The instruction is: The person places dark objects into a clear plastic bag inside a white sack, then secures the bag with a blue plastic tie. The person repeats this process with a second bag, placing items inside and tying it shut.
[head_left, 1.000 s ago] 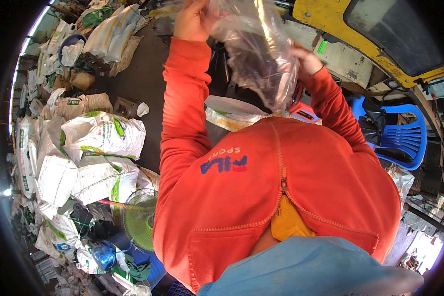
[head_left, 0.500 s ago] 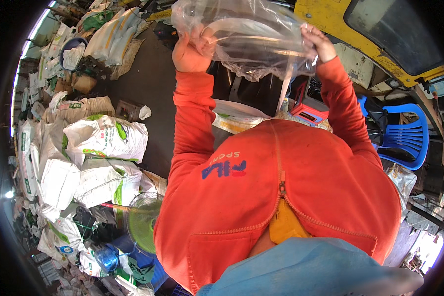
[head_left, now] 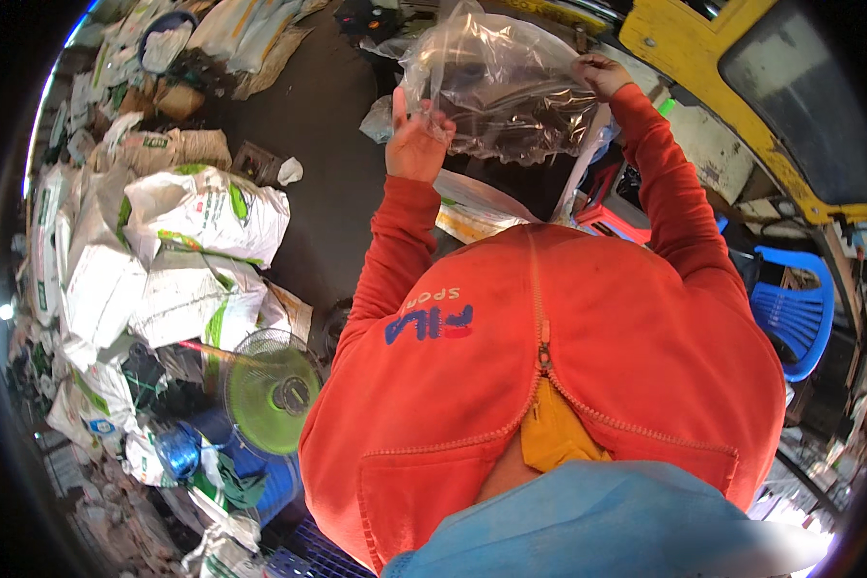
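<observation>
A clear, crinkled plastic bag [head_left: 511, 82] is stretched between my two hands at the top of the view. My right hand [head_left: 602, 77] pinches its right edge. At the left side, my left hand [head_left: 417, 149] has its index finger pointing up while the other fingers curl at the film. The bag's lower rim hangs in loose folds over a dark area. Just below, between my arms, lies a white sack [head_left: 482, 207] with an orange-yellow print.
White printed sacks [head_left: 207, 217] are heaped on the left, beside a green fan [head_left: 275, 390]. At right are a red box [head_left: 612, 207], a blue plastic chair [head_left: 790, 313] and a yellow machine frame [head_left: 679, 43]. Dark floor [head_left: 308, 125] runs between the sacks and my left arm.
Both hands have come a little lower, the left one also shifting right. The bag moved down and right with them, and the left index finger now points up.
</observation>
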A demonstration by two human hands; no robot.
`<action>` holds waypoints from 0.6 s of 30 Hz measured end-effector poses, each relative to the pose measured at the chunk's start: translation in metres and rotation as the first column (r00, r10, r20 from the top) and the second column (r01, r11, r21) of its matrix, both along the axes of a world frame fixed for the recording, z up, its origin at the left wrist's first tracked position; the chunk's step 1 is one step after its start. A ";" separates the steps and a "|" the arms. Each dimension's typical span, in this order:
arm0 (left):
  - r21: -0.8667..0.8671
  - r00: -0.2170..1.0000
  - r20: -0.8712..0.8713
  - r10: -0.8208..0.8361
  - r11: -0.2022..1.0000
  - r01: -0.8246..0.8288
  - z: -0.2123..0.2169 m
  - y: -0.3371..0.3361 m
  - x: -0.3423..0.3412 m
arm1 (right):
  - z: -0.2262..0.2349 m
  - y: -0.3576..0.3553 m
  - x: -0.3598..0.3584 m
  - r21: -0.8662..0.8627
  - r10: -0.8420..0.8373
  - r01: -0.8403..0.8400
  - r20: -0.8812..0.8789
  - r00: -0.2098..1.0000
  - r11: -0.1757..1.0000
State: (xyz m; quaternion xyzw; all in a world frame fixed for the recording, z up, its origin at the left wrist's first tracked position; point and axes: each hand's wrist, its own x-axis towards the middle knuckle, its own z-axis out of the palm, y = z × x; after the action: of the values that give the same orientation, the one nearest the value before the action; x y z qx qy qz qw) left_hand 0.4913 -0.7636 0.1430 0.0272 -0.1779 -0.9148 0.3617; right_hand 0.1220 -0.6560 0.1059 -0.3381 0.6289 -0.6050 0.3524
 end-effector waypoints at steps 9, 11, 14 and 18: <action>-0.086 0.691 0.721 0.056 0.996 0.010 -0.021 0.004 -0.007 | 0.007 -0.028 -0.016 0.446 0.260 0.161 -0.738 0.622 0.880; -0.155 0.670 0.731 0.132 0.988 -0.026 -0.028 0.013 -0.006 | 0.008 -0.032 -0.015 0.505 0.403 0.165 -0.813 0.420 0.847; -0.242 0.655 0.720 0.229 0.968 -0.073 -0.032 0.025 -0.005 | 0.024 -0.053 -0.002 0.396 0.366 0.158 -0.911 0.190 0.905; -0.279 0.659 0.707 0.255 0.958 -0.072 -0.031 0.030 -0.006 | 0.043 -0.133 0.036 0.168 0.301 -0.254 -0.652 0.696 0.952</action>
State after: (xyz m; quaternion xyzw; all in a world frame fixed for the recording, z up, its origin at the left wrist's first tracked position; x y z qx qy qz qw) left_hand 0.4851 -0.7335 0.1125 0.3680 -0.4081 -0.7626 0.3412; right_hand 0.1583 -0.7894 0.1491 -0.6121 0.6740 -0.3619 0.2003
